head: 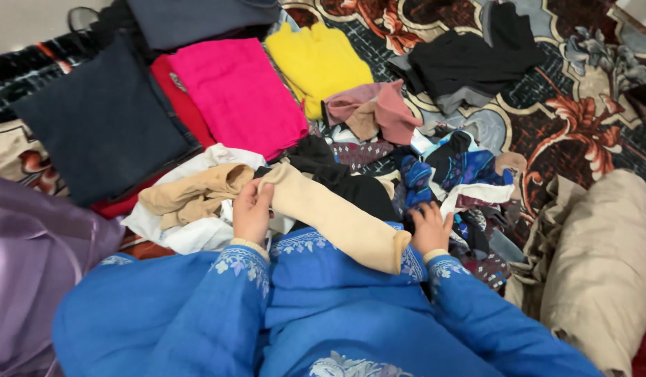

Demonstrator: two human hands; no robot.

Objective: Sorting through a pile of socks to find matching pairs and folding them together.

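A beige sock (pixel 333 216) lies stretched across my lap, over my blue embroidered garment (pixel 323 307). My left hand (pixel 252 209) pinches its upper end between thumb and fingers. A second beige sock (pixel 194 192) lies crumpled just left of that hand on a white cloth (pixel 190 234). My right hand (pixel 430 227) rests with fingers spread on a heap of small dark and patterned clothes (pixel 462 181), close to the sock's lower end; whether it grips anything there I cannot tell.
On the patterned carpet (pixel 567 105) lie folded pieces: dark navy (pixel 103 122), pink (pixel 236 94), yellow (pixel 319 63), dusty rose (pixel 375 108) and a black pile (pixel 473 59). A purple cloth (pixel 30 258) lies at left, a beige bundle (pixel 605 265) at right.
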